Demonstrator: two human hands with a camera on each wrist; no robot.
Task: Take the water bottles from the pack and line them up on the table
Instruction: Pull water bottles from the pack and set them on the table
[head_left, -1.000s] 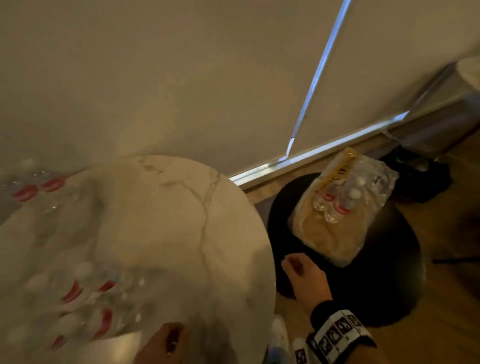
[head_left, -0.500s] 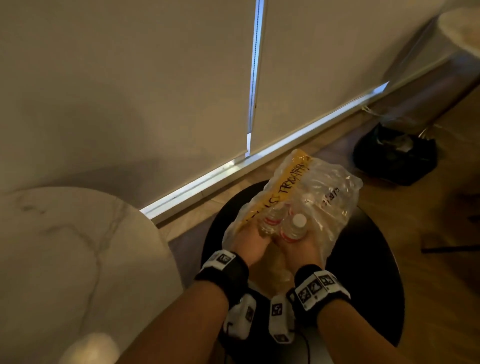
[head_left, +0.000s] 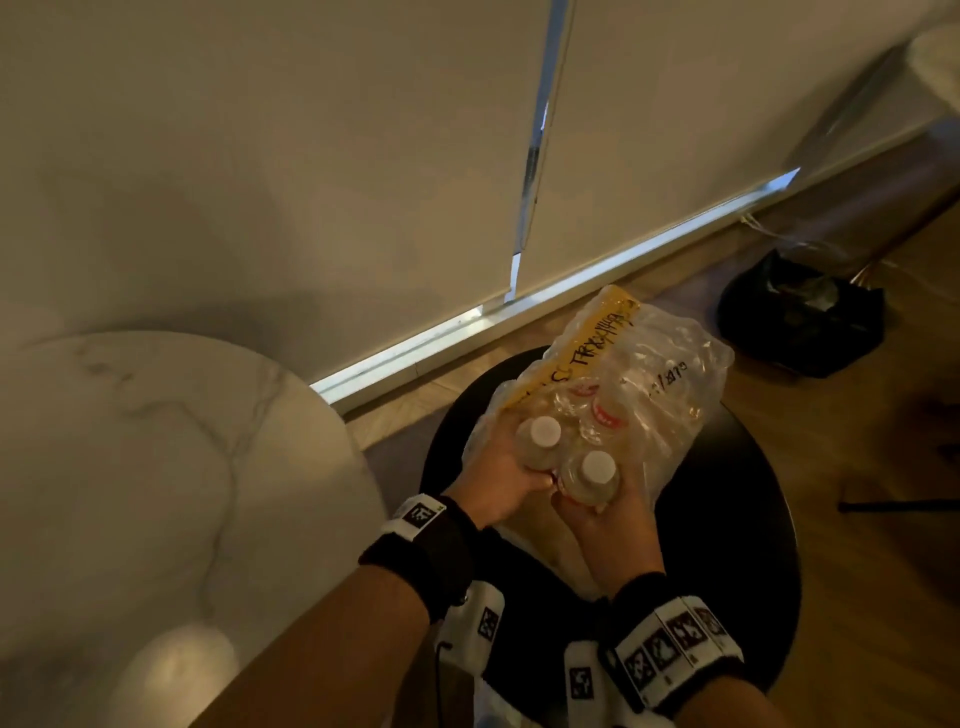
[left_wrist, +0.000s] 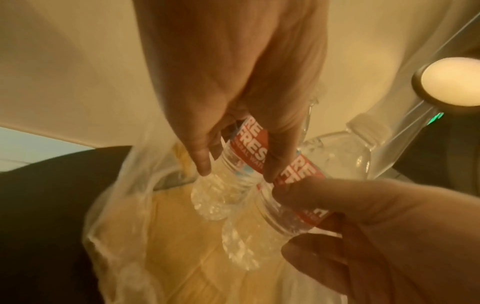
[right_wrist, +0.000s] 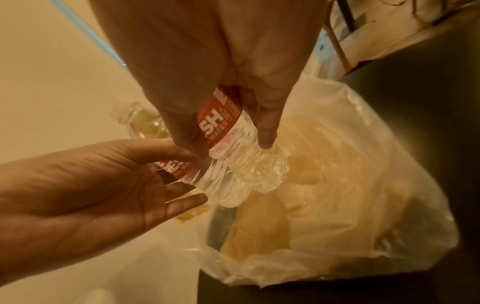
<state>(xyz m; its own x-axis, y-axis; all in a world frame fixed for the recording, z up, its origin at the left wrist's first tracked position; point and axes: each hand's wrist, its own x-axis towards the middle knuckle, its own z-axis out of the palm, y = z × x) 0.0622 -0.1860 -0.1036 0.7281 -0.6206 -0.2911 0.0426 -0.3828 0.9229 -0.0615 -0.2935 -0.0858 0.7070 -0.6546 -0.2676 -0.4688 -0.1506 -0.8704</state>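
Observation:
The torn clear plastic pack (head_left: 665, 395) with a yellow strip lies on a round black stool (head_left: 737, 519); more red-labelled bottles show inside it. My left hand (head_left: 511, 467) grips one clear water bottle (head_left: 540, 441) with a white cap. My right hand (head_left: 597, 514) grips a second bottle (head_left: 592, 475) right beside it. Both bottles are upright and touch each other just above the pack's open end. In the left wrist view, thumb and fingers of my left hand (left_wrist: 236, 172) wrap the red label (left_wrist: 249, 148). The right wrist view shows my right hand (right_wrist: 232, 147) round its bottle (right_wrist: 246, 160).
The white marble round table (head_left: 156, 467) stands to the left of the stool, its edge close to my left forearm. A black bag (head_left: 800, 322) sits on the wooden floor at the back right. Window blinds (head_left: 311, 156) fill the wall behind.
My view swung from the table to the stool. Both hands reached into the pack, each took hold of a bottle, and the two bottles have come up out of the plastic.

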